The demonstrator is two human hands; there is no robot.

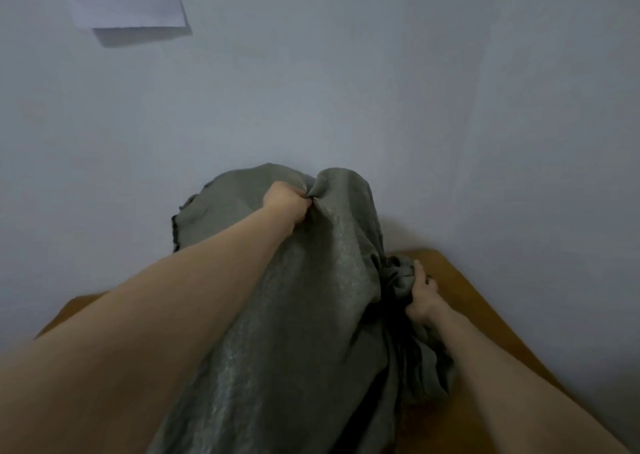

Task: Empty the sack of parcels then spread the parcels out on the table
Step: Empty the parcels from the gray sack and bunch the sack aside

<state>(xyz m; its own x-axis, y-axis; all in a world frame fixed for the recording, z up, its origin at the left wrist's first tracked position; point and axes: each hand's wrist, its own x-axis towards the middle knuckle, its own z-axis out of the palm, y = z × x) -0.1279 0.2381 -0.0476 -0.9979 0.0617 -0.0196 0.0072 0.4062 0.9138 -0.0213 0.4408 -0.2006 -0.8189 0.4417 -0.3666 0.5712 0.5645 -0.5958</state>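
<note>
Head view: a single grey sack [311,297] is held up over the middle of the brown worktop [485,318], between its left and right edges, with its upper end raised toward the far edge by the wall. The hands are well apart, and both are clamped on the cloth. The left hand [287,199] has its fist closed round a bunch of fabric at the sack's highest point. The right hand [420,296] grips a gathered, knotted-looking wad of fabric lower down, on the side toward the worktop's right edge. Which end is the sack's mouth cannot be told from here.

The step in hand looks like the emptying: the sack is lifted and tipped, but nothing has come out where the camera can see. The next move probably calls for freeing the mouth, raising the closed end higher and shaking so the load slides onto the worktop. Spreading comes only after that.

Counted: one sack, two hands and no parcels in sight, since any parcels are hidden inside or behind the cloth. One pale sheet of paper [128,0] hangs on the wall above the far left corner.
</note>
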